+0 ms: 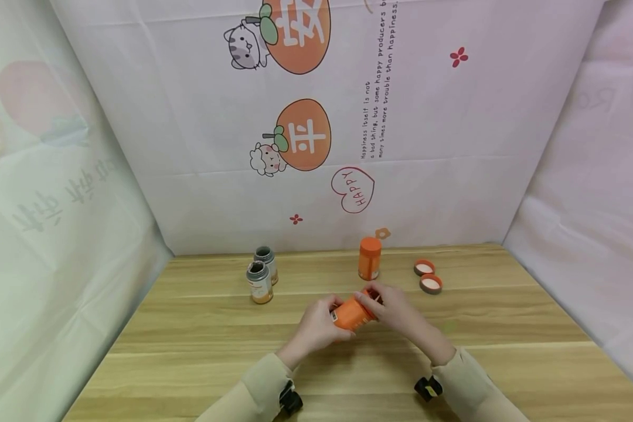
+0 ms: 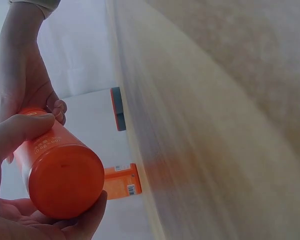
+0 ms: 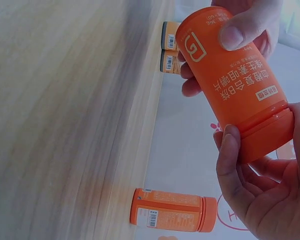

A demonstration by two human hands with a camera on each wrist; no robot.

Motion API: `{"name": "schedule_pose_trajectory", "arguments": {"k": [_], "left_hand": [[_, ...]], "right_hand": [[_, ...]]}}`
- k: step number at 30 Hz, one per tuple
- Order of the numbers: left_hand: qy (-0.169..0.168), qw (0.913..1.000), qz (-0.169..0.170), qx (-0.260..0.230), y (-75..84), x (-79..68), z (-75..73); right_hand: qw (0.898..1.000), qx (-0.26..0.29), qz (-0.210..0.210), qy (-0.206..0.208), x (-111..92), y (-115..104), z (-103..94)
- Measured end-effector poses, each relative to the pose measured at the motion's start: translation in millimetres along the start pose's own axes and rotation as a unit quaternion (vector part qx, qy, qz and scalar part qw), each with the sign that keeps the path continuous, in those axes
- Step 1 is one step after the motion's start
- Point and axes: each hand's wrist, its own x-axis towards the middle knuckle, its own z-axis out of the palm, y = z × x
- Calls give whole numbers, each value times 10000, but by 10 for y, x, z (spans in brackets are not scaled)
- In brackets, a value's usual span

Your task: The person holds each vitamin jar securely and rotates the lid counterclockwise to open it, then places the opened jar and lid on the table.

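Both hands hold an orange supplement bottle [image 1: 350,315], tilted over the wooden table. My left hand [image 1: 319,324] grips the bottle's body near its base, thumb on one side and fingers round the other. At the opposite end, my right hand [image 1: 401,313] has its thumb and fingers round the orange cap [image 3: 268,136], which sits on the bottle in the right wrist view. White lettering covers the label on the body. The flat orange base [image 2: 66,181] faces the left wrist camera.
Behind the hands stands a second orange bottle [image 1: 370,259] with its cap on. Two uncapped grey-necked jars [image 1: 261,287] [image 1: 272,271] stand at the left. Two lids [image 1: 431,285] [image 1: 424,268] lie inner side up at the right. Printed white cloth [image 1: 411,193] walls the table's back and sides.
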Motion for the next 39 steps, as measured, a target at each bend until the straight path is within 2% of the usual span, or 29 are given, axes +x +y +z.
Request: {"name": "schedule_pose_trajectory", "arguments": {"k": [5,12,22,30,35,39], "left_hand": [[14,9999,105,14,21,-4,5],[50,9995,294,74,40,-7,11],[-69,10000,-27,-10,46,14,-6],[-476,9965,-233,-640,-12,23,-22],[-524,9956,-353,-685,-22,38,-27],[-520,9954,-385,-700,-32,49,-34]], "right_hand": [[9999,5,81,81,4,7,3],[9997,-39,-186,125,-25,22,-18],[9962,-413,-734,221,-50,79,-13],[9874,-590,-1455,197,-57,128,-29],[9866,-493,-1550,152,-54,148,-27],[9846,-428,-1671,281,-47,165,-4]]}}
